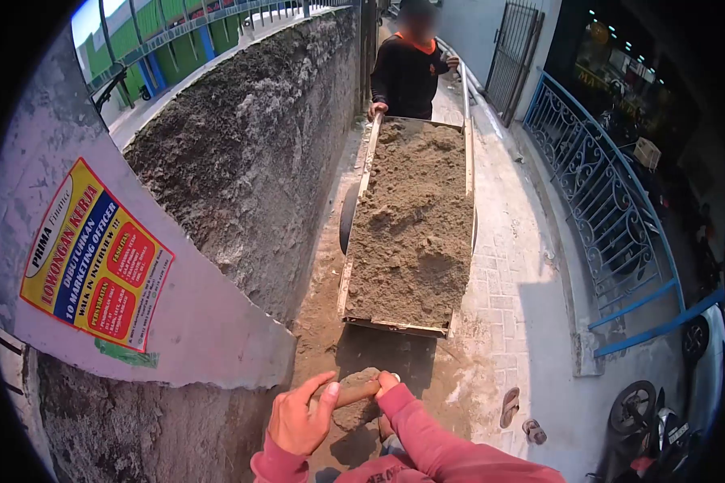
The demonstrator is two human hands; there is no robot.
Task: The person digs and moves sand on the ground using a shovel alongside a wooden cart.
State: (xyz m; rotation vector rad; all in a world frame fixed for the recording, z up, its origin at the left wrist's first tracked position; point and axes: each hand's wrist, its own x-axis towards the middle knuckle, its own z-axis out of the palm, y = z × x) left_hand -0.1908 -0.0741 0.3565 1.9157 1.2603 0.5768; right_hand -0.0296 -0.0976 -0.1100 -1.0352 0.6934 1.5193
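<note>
My left hand is low in the centre, its thumb against the near end of a short visible length of wooden tool handle. Its index finger reaches past the handle and the grip looks loose; the other fingers are hidden. My right hand is closed around the handle's far end. Just below the handle is a grey-brown lump of sand; I cannot make out the tool's head. Ahead of my hands stands a cart heaped with damp sand.
Behind the cart, a person in a dark top has a hand on its left rail. A rough wall runs along the left. On the right are a blue railing, sandals and a parked motorbike.
</note>
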